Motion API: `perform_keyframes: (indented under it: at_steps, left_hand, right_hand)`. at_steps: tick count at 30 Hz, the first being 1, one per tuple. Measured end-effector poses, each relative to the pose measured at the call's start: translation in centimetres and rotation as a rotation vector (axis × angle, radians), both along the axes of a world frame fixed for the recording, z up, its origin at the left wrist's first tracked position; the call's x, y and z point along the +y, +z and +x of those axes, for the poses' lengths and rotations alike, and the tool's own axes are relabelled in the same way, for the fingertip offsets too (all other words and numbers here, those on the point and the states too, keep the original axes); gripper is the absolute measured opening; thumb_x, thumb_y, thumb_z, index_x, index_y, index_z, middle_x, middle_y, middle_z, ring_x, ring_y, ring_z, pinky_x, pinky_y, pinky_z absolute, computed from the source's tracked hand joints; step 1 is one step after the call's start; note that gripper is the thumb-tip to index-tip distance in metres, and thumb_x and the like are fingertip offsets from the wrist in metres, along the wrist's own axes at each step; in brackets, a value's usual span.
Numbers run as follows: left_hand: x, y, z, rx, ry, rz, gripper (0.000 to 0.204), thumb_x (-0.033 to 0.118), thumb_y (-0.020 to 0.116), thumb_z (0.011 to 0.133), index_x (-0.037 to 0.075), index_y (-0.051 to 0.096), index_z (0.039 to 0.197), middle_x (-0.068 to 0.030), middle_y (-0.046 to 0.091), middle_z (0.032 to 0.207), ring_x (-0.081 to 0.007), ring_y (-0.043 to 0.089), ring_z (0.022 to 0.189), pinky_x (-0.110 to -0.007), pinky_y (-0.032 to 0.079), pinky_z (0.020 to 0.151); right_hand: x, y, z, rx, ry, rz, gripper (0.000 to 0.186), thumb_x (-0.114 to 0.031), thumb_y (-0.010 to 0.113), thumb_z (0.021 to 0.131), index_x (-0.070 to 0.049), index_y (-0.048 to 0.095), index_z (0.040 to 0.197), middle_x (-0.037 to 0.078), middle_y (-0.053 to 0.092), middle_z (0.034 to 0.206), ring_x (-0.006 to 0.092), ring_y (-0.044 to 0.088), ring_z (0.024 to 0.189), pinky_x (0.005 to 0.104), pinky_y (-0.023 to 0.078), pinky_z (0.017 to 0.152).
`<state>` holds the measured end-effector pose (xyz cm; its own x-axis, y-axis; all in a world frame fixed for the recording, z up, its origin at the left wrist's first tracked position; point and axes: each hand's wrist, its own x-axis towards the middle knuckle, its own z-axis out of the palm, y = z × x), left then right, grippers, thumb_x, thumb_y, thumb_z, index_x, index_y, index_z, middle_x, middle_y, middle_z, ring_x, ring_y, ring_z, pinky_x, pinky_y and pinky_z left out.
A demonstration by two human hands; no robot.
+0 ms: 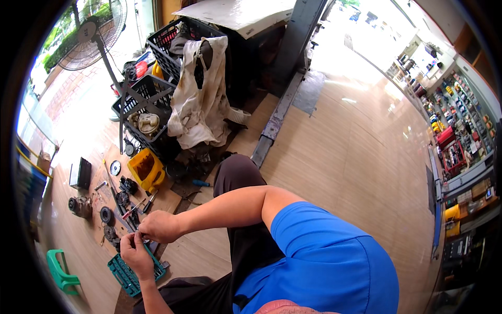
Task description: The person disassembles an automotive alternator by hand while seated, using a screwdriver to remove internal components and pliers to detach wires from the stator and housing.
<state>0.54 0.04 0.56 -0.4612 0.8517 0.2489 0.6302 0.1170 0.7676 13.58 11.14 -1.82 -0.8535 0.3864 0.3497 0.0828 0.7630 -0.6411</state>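
Observation:
My left hand (137,256) and my right hand (159,227) meet at the fingertips over the floor. Both are pinched closed, and whatever small piece sits between the fingers is too small to make out. Beneath my left hand lies an open green tool case (124,276), partly hidden by that hand. Just beyond my right hand are a screwdriver (149,203) with a dark handle and several dark metal parts on a brown board (168,201). A black ring-shaped part (106,215) rests to their left.
A cut-open yellow jug (147,170) holds brown residue. Black crates (163,44) with a stained white cloth (201,99) stand beyond it. At left are a black box (80,173), a round metal motor-like part (80,207) and a green stool (61,272). A lift post (293,47) rises ahead.

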Motion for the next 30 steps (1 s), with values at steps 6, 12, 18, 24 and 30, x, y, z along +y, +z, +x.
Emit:
perform_keyframes:
  at_steps: [6, 12, 18, 24, 30]
  left_hand:
    - [0.1, 0.0, -0.2, -0.358, -0.145, 0.060, 0.012, 0.008, 0.060, 0.095, -0.004, 0.062, 0.095, -0.0064, 0.062, 0.088, -0.0133, 0.057, 0.079, -0.027, 0.048, 0.073]
    - [0.0, -0.4, -0.8, -0.210, -0.077, -0.009, 0.012, 0.008, 0.060, 0.095, -0.003, 0.062, 0.092, -0.0051, 0.062, 0.083, -0.0128, 0.056, 0.077, -0.027, 0.047, 0.072]
    - [-0.1, -0.3, -0.3, -0.108, -0.019, 0.001, 0.015, 0.011, 0.062, 0.095, -0.003, 0.062, 0.089, -0.0067, 0.062, 0.078, -0.0145, 0.056, 0.073, -0.029, 0.046, 0.069]
    - [0.1, -0.4, 0.1, 0.017, 0.042, -0.024, 0.016, 0.012, 0.062, 0.095, -0.003, 0.062, 0.090, -0.0077, 0.062, 0.078, -0.0152, 0.057, 0.072, -0.030, 0.047, 0.068]
    - [0.1, 0.2, 0.0, -0.299, -0.144, 0.075, 0.012, 0.008, 0.058, 0.096, -0.004, 0.062, 0.096, -0.0045, 0.061, 0.083, -0.0121, 0.058, 0.077, -0.026, 0.049, 0.072]
  right_hand:
    - [1.2, 0.9, 0.5, -0.015, 0.095, -0.128, 0.017, -0.019, 0.066, 0.081, -0.002, 0.065, 0.077, 0.020, 0.064, 0.076, 0.0397, 0.064, 0.081, 0.0479, 0.050, 0.071]
    - [0.9, 0.3, 0.3, -0.006, 0.046, -0.128, 0.016, -0.018, 0.066, 0.081, -0.002, 0.065, 0.079, 0.020, 0.065, 0.078, 0.0401, 0.064, 0.081, 0.0483, 0.050, 0.072]
    - [0.2, 1.2, 0.5, -0.090, 0.005, -0.063, 0.015, -0.019, 0.066, 0.081, -0.004, 0.066, 0.078, 0.018, 0.066, 0.079, 0.0380, 0.064, 0.081, 0.0468, 0.051, 0.070]
    - [-0.3, 0.5, 0.2, -0.068, -0.030, 0.051, 0.015, -0.019, 0.066, 0.082, -0.005, 0.066, 0.077, 0.017, 0.066, 0.079, 0.0364, 0.065, 0.081, 0.0455, 0.051, 0.069]
    - [1.0, 1.7, 0.6, -0.150, 0.095, -0.015, 0.017, -0.019, 0.064, 0.083, -0.002, 0.067, 0.078, 0.019, 0.066, 0.080, 0.0379, 0.065, 0.083, 0.0471, 0.051, 0.070]
